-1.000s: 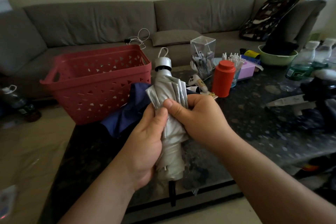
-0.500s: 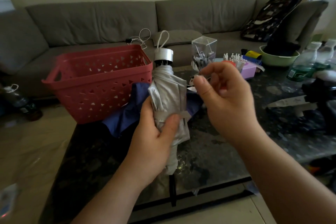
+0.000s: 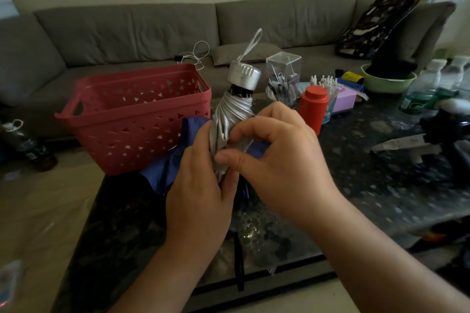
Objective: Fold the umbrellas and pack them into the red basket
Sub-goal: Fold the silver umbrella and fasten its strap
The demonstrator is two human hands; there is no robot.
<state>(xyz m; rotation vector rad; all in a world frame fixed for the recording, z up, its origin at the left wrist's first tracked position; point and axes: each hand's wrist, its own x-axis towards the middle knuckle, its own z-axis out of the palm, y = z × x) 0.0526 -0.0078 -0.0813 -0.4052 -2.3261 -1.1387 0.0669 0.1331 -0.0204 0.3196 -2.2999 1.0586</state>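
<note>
Left hand (image 3: 201, 185) is wrapped around the lower part of the silver umbrella (image 3: 232, 119), holding it nearly upright above the table (image 3: 381, 185), cap and wrist loop tipped a little to the right. Right hand (image 3: 277, 157) has its thumb and curled fingers pinching the pleated fabric at mid-height, just above the left thumb. Behind the umbrella a blue umbrella (image 3: 173, 165) lies crumpled on the table against the basket (image 3: 137, 119), which stands at the table's far left corner; no umbrella shows above its rim.

The step looks like rolling the canopy tight before strapping it. To do it well I would keep the left grip firm so the shaft cannot spin, wind the pleats all one way, smooth them flat, and only then bring the strap round; loose folds would bulge.

Further out stand a red bottle (image 3: 314, 107), a clear box of pens (image 3: 283, 76), a green bowl (image 3: 387, 81) and water bottles (image 3: 419, 89). Their labels are too blurred to read, and no writing is legible
</note>
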